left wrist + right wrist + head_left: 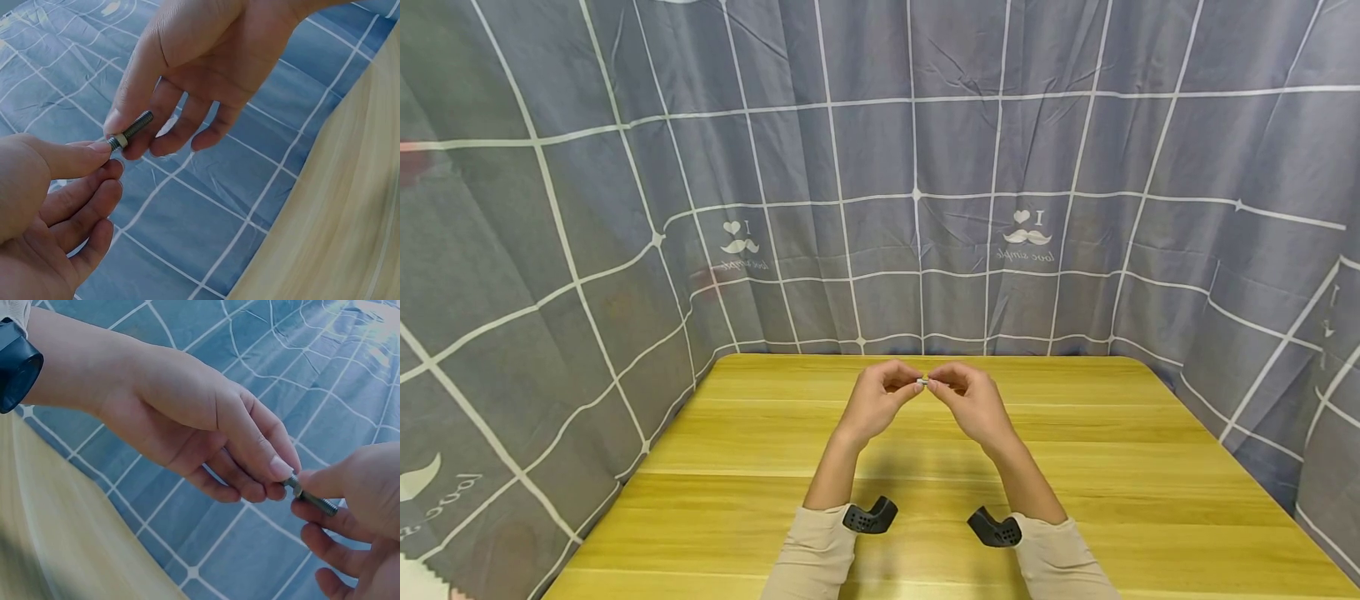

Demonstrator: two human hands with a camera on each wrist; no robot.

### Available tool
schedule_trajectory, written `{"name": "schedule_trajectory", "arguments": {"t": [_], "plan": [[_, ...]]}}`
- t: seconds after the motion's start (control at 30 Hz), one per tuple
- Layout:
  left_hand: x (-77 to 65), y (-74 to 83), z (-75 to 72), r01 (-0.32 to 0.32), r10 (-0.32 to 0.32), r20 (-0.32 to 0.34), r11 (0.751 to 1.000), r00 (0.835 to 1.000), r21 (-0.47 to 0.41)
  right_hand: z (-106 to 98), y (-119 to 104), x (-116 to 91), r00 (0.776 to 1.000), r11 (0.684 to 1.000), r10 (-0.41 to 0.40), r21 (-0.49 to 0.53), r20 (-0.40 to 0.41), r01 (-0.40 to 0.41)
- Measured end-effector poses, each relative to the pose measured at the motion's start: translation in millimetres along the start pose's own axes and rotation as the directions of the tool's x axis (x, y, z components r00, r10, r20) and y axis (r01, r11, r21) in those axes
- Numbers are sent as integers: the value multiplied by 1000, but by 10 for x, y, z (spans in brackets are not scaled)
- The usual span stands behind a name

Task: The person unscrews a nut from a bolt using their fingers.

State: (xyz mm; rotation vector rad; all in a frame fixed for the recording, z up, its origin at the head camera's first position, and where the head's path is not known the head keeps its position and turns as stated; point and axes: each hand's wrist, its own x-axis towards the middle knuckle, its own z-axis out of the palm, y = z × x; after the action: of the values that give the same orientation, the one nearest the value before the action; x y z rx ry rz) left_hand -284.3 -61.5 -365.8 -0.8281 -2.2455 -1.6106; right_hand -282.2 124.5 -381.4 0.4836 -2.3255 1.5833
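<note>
Both hands meet in front of the body, above the far part of the table, around a small metal bolt. My left hand pinches one end of it between thumb and forefinger, which cover that end. A nut sits partway along the threads. At this nut, the thumb and forefinger of my right hand pinch from the other side. The threaded end of the bolt sticks out past the nut toward the right palm, plainly seen in both wrist views. The remaining fingers of both hands are loosely bent.
A wooden table with a yellowish grain lies beneath the hands. Grey-blue curtains with white grid lines hang around its back and sides. Black wrist devices sit at the beige sleeve cuffs.
</note>
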Motion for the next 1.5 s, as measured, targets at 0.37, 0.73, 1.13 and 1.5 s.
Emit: {"name": "schedule_trajectory", "arguments": {"t": [0.37, 0.73, 1.13, 1.5], "plan": [[-51, 165, -34, -18, 18, -7, 1000, 1000, -1, 15, 4, -1, 1000, 1000, 18, 23, 5, -18], [-49, 161, -33, -11, 11, 0, 1000, 1000, -8, 18, 25, 4, 999, 999, 36, 22, -7, -36], [-49, 160, -36, -13, 13, -3, 1000, 1000, -4, 16, 37, -6, 1000, 999, 17, 48, -12, -16], [-41, 156, -50, -15, 15, -13, 1000, 1000, -12, 19, 51, 14, 1000, 999, -10, 43, -23, 11]]}}
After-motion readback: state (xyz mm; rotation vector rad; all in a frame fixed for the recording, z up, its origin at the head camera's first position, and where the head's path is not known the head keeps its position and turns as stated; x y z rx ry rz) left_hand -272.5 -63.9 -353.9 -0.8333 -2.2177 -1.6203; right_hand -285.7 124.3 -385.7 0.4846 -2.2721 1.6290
